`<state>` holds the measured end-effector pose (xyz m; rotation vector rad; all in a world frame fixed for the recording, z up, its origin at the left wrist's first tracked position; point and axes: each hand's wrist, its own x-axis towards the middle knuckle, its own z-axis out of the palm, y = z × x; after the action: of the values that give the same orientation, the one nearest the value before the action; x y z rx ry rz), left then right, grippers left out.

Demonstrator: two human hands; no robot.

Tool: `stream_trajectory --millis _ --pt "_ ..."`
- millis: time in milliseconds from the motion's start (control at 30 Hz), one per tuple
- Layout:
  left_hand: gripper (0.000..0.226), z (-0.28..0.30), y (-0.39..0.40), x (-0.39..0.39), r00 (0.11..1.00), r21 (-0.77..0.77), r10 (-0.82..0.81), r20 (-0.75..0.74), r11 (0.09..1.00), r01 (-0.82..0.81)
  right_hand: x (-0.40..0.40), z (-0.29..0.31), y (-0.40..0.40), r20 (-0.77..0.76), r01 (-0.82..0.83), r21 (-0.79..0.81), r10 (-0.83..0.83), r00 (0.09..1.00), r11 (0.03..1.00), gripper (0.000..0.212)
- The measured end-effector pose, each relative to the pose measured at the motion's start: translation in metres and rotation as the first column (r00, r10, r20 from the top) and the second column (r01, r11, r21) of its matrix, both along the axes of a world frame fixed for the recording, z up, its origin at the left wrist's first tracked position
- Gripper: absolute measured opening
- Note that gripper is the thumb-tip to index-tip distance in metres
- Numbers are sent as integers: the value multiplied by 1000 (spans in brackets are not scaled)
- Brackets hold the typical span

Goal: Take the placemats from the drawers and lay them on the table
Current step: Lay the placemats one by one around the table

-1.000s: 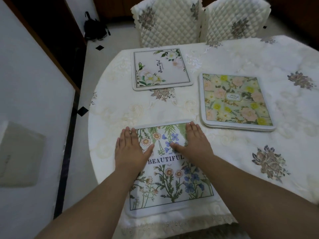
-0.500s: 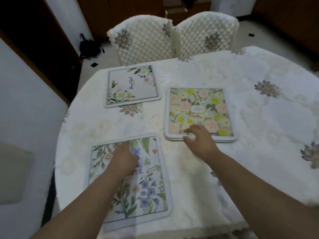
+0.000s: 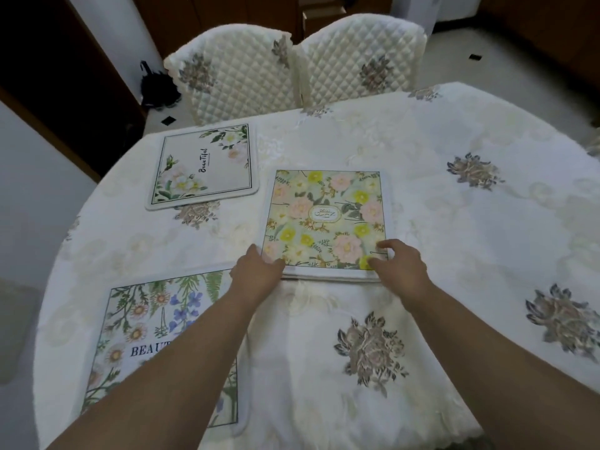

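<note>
Both your hands sit at the near edge of the yellow-and-pink flowered placemat [image 3: 326, 219] in the middle of the worktop [image 3: 454, 238]; your left hand [image 3: 256, 271] is at its near left corner, fingers curled down over the edge and touching it; your right hand [image 3: 401, 266] is at its near right corner, thumb and fingers spread loosely on the mat's surface; whether either hand actually grips the mat, you cannot tell from this view. That mat seems to top a small stack, since pale layered edges show beneath its near side. The wildflower placemat [image 3: 156, 339] printed with "BEAU…" lies flat near the front left edge, partly under your left forearm; the white rose placemat [image 3: 203, 167] lies flat further back on the left, apart from the others. Two quilted chairs [image 3: 292, 66] stand behind the cloth-covered worktop.
</note>
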<state>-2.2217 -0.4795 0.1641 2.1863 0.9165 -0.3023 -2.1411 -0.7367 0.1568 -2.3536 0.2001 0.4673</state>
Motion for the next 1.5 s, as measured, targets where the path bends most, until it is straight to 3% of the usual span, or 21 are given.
stream_trajectory --millis 67,133,233,300,500,700,800,867,933,1000,1100,1200,1300,1400,1433,1500 --pt "66 7 2 8 989 -117 146 -6 982 -146 5 -1 -3 -7 36 64 -36 999 997 37" --pt "70 5 11 14 963 -292 266 27 924 -247 13 -2 -5 -26 88 172 -85 996 981 31" --pt "56 -20 22 20 907 -541 417 57 777 -323 24 -1 -7 -93 38 298 -11 996 954 37" --pt "38 -2 5 17 888 -591 447 111 748 -302 26 3 -6 -94 -28 296 59 994 955 45" --pt "33 4 -10 3 835 -483 407 370 852 -201 24 7 -3 146 -139 290 100 984 947 44" --pt "53 -6 6 -4 812 -331 350 467 921 -207 35 2 18 241 -279 349 203 949 895 71" --pt "53 -9 15 -2 883 -184 299 361 951 -247 48 -13 30 214 -325 219 280 936 920 68" --pt "50 -14 20 -4 916 -83 269 297 963 -255 54 -25 33 173 -333 19 325 930 943 66" --pt "47 -16 21 -9 927 5 209 312 975 -222 54 -30 32 100 -336 -173 356 929 926 65" --pt "40 -14 21 -9 914 83 163 371 975 -208 54 -30 31 61 -341 -199 359 931 919 66" --pt "27 2 16 -5 918 109 141 371 975 -193 52 -25 28 67 -347 -51 350 934 936 68" --pt "19 28 3 -1 941 -35 144 306 990 -140 42 -14 23 82 -220 163 209 974 962 69" --pt "16 67 -12 -9 901 -254 197 386 962 -101 27 1 12 76 -77 247 60 995 966 61" --pt "19 108 -21 -37 862 -374 264 433 923 -94 6 23 -1 -219 195 531 -89 972 825 38" --pt "20 120 -22 -49 845 -411 282 455 908 -83 -3 36 -6 -317 246 603 -55 947 759 34" --pt "26 140 -24 -72 816 -457 283 503 889 -27 -19 58 -20 -346 191 636 54 937 748 32"
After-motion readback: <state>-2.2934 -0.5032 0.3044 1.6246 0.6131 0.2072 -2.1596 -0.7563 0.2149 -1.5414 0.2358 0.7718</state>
